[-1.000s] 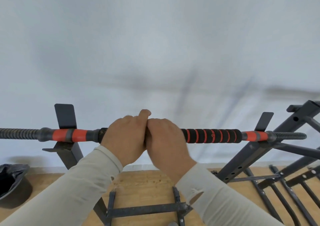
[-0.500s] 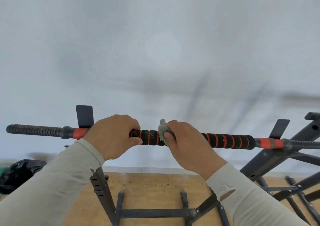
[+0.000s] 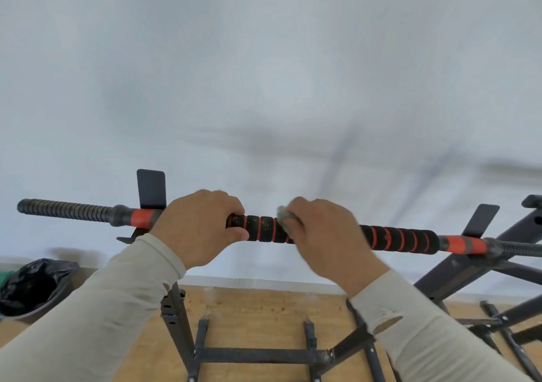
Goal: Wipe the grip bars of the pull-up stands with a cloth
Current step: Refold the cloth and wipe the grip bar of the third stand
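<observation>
A black foam grip bar (image 3: 264, 229) with orange rings runs left to right across the view on a dark metal pull-up stand. My left hand (image 3: 199, 229) is wrapped around the bar near its left bracket. My right hand (image 3: 325, 235) grips the bar a short way to the right, pressing a small grey-green cloth (image 3: 284, 215) against the foam. Only an edge of the cloth shows above my fingers. A bare stretch of foam lies between my two hands.
The stand's uprights and base frame (image 3: 258, 355) stand on a wooden floor below. More dark metal frames (image 3: 504, 317) crowd the right side. A black bin with a bag (image 3: 29, 287) sits at the left against the white wall.
My hands were together at the middle of the bar, then came apart. My right hand with the cloth has slid to the right along the foam, and the view has shifted.
</observation>
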The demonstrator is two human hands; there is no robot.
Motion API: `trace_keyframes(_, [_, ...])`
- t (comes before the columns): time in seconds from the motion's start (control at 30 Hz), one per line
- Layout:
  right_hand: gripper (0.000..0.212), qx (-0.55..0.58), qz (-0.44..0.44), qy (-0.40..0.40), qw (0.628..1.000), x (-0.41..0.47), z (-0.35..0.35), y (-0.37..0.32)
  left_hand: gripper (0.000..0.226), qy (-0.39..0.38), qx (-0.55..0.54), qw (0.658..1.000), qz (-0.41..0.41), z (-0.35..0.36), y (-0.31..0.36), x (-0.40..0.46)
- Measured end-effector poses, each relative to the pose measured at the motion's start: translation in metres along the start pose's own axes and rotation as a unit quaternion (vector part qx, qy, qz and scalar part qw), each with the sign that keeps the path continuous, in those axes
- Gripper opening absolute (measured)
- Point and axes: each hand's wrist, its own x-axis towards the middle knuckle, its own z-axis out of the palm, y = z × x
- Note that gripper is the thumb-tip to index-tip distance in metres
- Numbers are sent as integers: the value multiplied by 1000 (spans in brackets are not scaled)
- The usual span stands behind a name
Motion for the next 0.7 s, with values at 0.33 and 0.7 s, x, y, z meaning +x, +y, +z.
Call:
trace_keyframes(0.33, [7, 32, -70, -62, 995, 23, 14, -7, 43, 40, -58, 997, -12, 4, -1, -10])
trace_keyframes(0.7, [12, -56, -25, 39, 997, 14, 13, -29, 46, 62, -76, 995, -25, 8, -1, -10])
